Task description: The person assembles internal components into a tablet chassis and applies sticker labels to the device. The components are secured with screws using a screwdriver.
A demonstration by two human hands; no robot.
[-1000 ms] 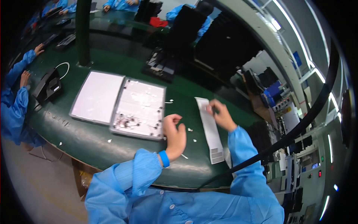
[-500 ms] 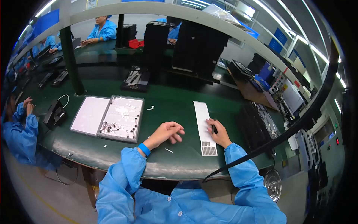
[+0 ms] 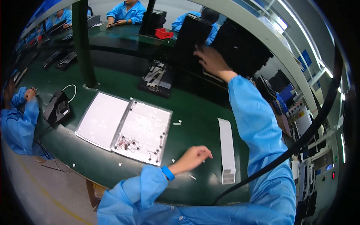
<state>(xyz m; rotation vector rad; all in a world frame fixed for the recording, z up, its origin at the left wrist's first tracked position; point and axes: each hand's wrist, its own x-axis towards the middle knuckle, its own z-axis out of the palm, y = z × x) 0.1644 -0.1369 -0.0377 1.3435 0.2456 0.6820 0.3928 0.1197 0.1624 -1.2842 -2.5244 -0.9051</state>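
My right hand (image 3: 214, 62) is stretched far forward over the table, in front of the tall black stacks (image 3: 240, 47). Its fingers are spread, and I cannot tell whether the tips touch the nearer black stack (image 3: 193, 33). My left hand (image 3: 193, 158), with a blue wristband (image 3: 168, 173), hovers low over the near part of the table, fingers loosely bent and nothing clear in them. Between my arms lies a long white label strip (image 3: 227, 150), printed with small grey cells at its near end. Left of that, an open shallow case (image 3: 144, 122) holds small round black parts with thin wires.
A white panel (image 3: 103, 118) adjoins the case. Behind them lies a black tray with metal strips (image 3: 157, 77). A black device (image 3: 58, 108) stands near a green post (image 3: 82, 48). Co-workers in blue sit left and across the table. A black cable (image 3: 285, 155) crosses my right side.
My right hand has left the label strip and reached forward to the black stacks; the dark object at its fingers no longer shows. My left hand has moved slightly right. The whole view has shifted.
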